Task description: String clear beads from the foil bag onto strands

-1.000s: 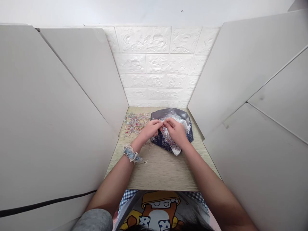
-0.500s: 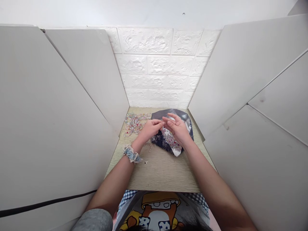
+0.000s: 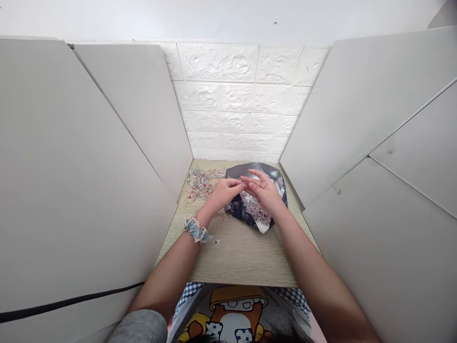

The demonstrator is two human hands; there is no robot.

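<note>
— What is being gripped over the pouch?

— The left hand (image 3: 223, 193) is curled nearly shut, its thumb pressed toward its fingers. The right hand (image 3: 264, 193) is held just beside it, with its fingers spread open and nothing seen in them. Whether a fine thread or a bead is pinched in the left hand cannot be told at this size.

— And where are the beads?

— Small glassy beads (image 3: 253, 208) are heaped on a foil-lined navy pouch (image 3: 235, 210), directly under the hands. Bead strands (image 3: 202, 185) are spread on the wood-grain board (image 3: 246, 259) to its left, near the blue scrunchie (image 3: 195, 230) worn on the left wrist.

— How would they handle?

— They are judged light, slippery and easily scattered. The strands are best taken up by a gathered loop, and the soft pouch by its edge.
</note>
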